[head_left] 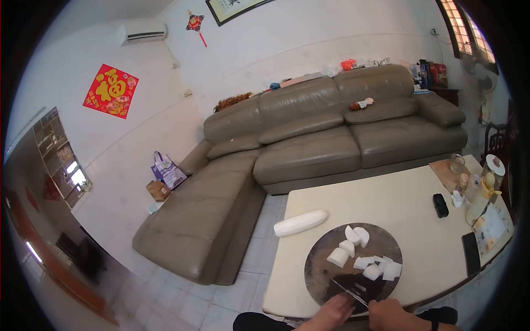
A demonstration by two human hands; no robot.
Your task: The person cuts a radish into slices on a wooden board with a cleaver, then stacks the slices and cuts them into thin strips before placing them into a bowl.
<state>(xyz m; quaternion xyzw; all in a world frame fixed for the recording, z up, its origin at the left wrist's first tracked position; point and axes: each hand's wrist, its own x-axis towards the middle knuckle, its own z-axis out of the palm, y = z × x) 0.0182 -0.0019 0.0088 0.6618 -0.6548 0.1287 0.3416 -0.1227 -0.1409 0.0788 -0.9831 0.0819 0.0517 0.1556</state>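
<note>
1. From my end of the head feed, I see the right hand [387,314] at the near edge of the surface [359,199], its fingers closed around the handle of a kitchen knife [349,292].
2. The blade points far and left, across a dark, wet-looking patch on the near part of the round cutting board [318,259].
3. I have the left hand [334,310] just left of the blade, at the board's near edge. Its fingers are bent, but I cannot tell whether they grip anything or touch the blade.
4. Thick daikon chunks [338,257] lie on the far half of the board, some with rounded sides and flat cut faces.
5. Smaller daikon pieces [391,271] sit in a cluster at the board's right, several touching each other.
6. A long, peeled daikon [301,223] lies on the surface, far and left of the board and near its rim.
7. Well to the right I see a black phone [471,254], with a small black case [440,205] farther off.
8. A yellow-topped bottle [479,201] stands near the surface's right end, and a leather sofa [309,154] spans the far side.
</note>
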